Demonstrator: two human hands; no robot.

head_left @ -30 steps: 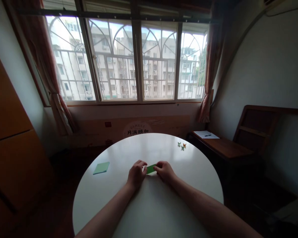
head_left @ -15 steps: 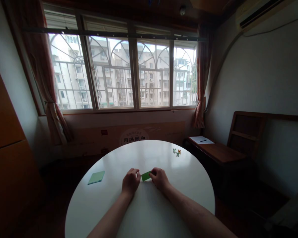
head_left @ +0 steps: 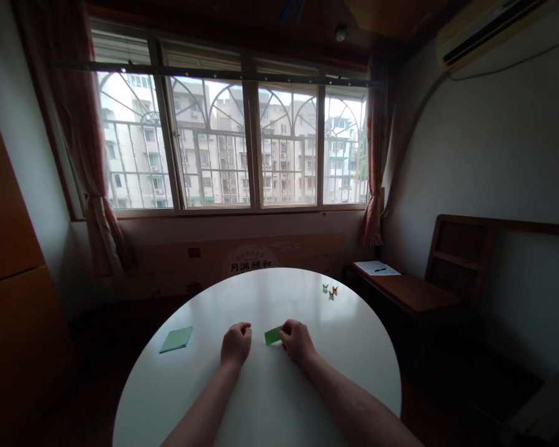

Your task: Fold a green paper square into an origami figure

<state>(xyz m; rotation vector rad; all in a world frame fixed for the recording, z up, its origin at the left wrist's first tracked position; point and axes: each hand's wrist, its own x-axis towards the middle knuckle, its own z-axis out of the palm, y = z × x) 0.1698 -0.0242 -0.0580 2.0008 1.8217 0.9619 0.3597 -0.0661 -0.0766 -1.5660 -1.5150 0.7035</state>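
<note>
A small green rectangle of paper [head_left: 272, 336], which looks folded, is just above or on the white round table [head_left: 205, 397]. Its right end is pinched between the thumb and fingers of my right hand [head_left: 299, 341], which cover that end. To the left, apart from the paper, my left hand [head_left: 236, 343] rests with its fingers curled in, and nothing shows in it. A stack of light green square paper sheets [head_left: 176, 339] lies farther left on the table. Near the far right edge stand three tiny folded paper figures, two green [head_left: 331, 295] and one orange [head_left: 335, 290].
Beyond the table's right side is a wooden bench [head_left: 417, 292] bearing a white sheet [head_left: 375, 268] with a dark pen-like item on it. A printed panel [head_left: 298, 251] stands behind the table, below the barred windows [head_left: 209, 143]. An orange-brown cabinet [head_left: 13, 323] is at left.
My left hand has drawn away from the green paper to the left, its fingers curling in. My right hand still pinches the paper. The whole view has shifted slightly.
</note>
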